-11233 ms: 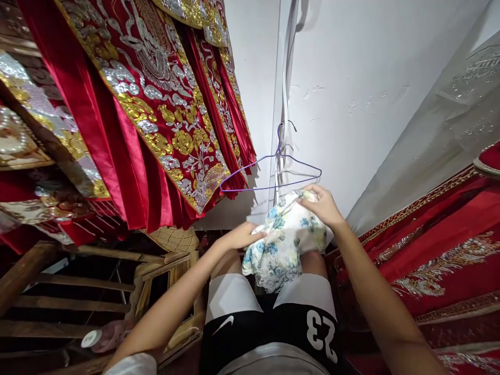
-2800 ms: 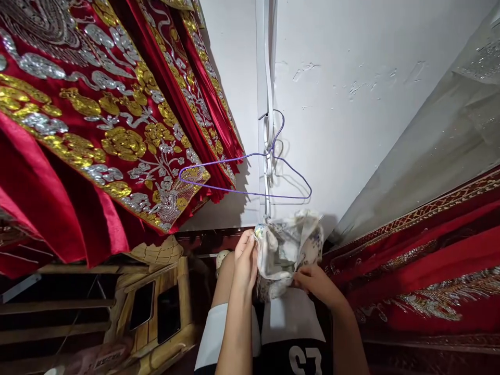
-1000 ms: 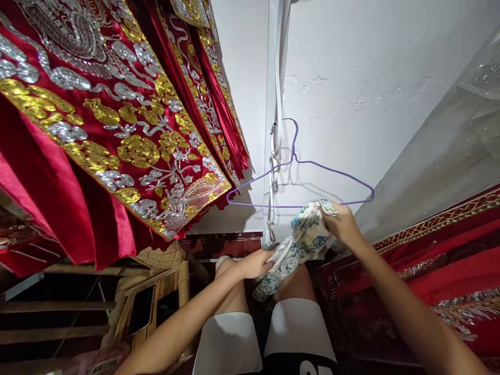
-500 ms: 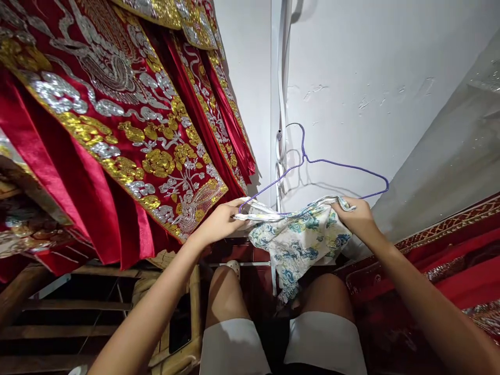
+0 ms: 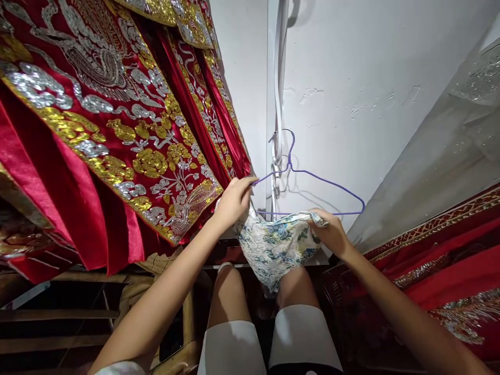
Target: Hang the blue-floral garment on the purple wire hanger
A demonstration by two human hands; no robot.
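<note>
Evidently, the floral garment (image 5: 275, 242) hung stretched between two hands, its upper edge along the lower bar of the purple hanger (image 5: 330, 180); whether the bar ran inside it was unclear. The left hand (image 5: 233, 202) gripped the cloth, fingertips at the hanger's left end, while the right hand (image 5: 331, 232) pinched the opposite edge. Above, the hanger's hook met a white cord (image 5: 277, 88). An uneven tug risked tipping the hanger or unseating that hook, and the embroidered red cloth (image 5: 156, 140) at left could snag a swinging end.
</note>
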